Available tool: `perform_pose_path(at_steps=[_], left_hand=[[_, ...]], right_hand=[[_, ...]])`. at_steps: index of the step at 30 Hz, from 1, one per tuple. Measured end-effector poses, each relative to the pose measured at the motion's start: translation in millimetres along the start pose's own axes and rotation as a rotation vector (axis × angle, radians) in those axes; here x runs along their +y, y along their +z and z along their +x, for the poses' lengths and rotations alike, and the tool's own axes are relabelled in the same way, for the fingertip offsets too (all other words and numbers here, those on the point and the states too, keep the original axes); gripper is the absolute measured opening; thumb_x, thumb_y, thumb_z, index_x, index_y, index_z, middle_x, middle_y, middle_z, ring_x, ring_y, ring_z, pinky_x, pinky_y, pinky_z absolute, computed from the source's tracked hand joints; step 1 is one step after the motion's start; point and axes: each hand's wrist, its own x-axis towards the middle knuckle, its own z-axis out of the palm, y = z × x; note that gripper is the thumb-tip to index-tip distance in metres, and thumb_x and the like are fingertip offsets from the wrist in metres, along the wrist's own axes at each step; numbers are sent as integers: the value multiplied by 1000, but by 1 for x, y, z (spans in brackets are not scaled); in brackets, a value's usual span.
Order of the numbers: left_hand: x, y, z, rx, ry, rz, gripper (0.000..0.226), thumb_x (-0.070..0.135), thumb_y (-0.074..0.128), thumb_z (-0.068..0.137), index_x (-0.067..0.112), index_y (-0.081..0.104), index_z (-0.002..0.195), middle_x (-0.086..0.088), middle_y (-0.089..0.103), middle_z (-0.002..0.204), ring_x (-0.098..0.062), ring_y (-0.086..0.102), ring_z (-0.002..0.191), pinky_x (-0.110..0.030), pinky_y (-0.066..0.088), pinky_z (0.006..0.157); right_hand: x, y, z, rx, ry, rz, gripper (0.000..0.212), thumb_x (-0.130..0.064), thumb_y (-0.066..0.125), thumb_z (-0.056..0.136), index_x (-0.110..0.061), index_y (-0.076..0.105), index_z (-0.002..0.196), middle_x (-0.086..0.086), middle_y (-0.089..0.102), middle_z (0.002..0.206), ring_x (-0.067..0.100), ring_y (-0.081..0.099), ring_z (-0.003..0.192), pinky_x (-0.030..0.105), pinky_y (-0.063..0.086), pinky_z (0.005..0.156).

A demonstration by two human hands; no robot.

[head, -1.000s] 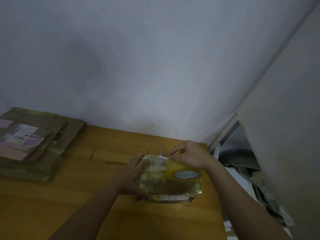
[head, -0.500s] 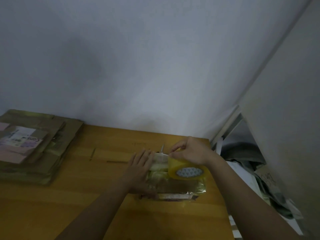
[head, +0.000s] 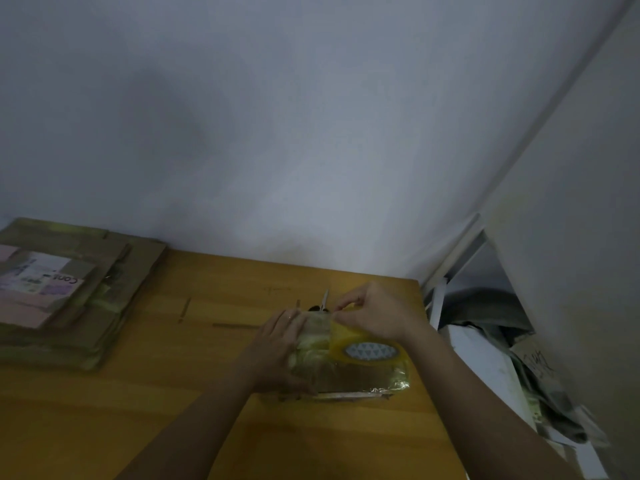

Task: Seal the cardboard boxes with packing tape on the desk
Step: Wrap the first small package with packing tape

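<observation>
Getting wrapped pretty thoroughly, the small cardboard box [head: 349, 370] is sat on the desk [head: 145, 403] under both sets of fingers, glossy with tape. The tape roll [head: 367, 351] is held by the right hand [head: 375, 315], fingers curled round its top, resting on the box's right half. Compared with 1 second ago, the left hand [head: 282, 344] has been slid up over the box's left side, fingers flat and pressing. That's probably the strip being smoothed down before cutting. Scissors [head: 323, 301] are lying just beyond the fingertips, and 1 stack of flattened boxes [head: 69, 299] is well off to the left.
</observation>
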Motion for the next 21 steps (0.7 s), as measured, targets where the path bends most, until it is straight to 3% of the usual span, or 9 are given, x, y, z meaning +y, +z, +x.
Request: perform_pose_path(at_steps=[3,7,10,12,14,16,18,21], left_hand=[[-2,8,-6,2,-20,58,126,80,56,69,21,-21,150,4,-37,149,-6,-38,133,-43,2,121],[0,5,-10,-29,-71,-135,134,83,58,58,28,-25,149,10,-52,140,-14,-27,141,-46,20,117],[-2,2,-8,-99,-26,77,147,94,46,38,30,-39,140,2,-57,137,-28,-44,133,-53,-1,118],[1,0,-2,-119,-4,232,144,96,38,34,33,-50,130,-8,-56,137,-36,-46,131,-56,-11,117],[4,-1,5,-122,1,259,139,91,54,50,35,-44,131,-13,-43,146,-39,-33,139,-53,-6,119],[5,-5,8,-125,-4,209,133,77,68,61,29,-26,142,-12,-27,156,-39,-20,144,-52,6,120],[5,-13,8,-129,-21,100,130,70,73,62,23,-10,151,-8,-22,158,-36,-18,145,-53,17,117],[4,-24,6,-110,-10,-13,132,68,76,61,22,-7,153,-2,-17,157,-30,-17,145,-52,23,116]], right_hand=[[0,8,-2,-11,-1,-78,19,-39,68,88,-32,76,103,-16,68,114,10,62,101,34,53,87],[4,-1,3,30,6,12,18,-41,69,84,-32,77,98,-14,70,115,8,62,102,40,54,90],[5,-1,5,11,1,-4,17,-41,70,84,-32,77,96,-13,70,112,8,62,99,40,55,88],[6,0,5,21,9,27,16,-41,70,84,-32,77,96,-12,70,112,10,63,99,41,55,88],[7,-1,7,25,25,43,14,-40,70,85,-33,77,94,-12,71,110,13,65,96,42,56,87],[5,-8,9,31,31,54,12,-40,70,85,-34,77,92,-11,71,110,12,65,94,41,56,86],[1,-17,11,40,23,87,11,-38,71,85,-32,77,92,-10,71,110,10,64,95,39,56,87],[-7,-31,12,43,2,139,8,-32,72,86,-28,78,91,-10,70,103,9,64,95,35,55,88]])
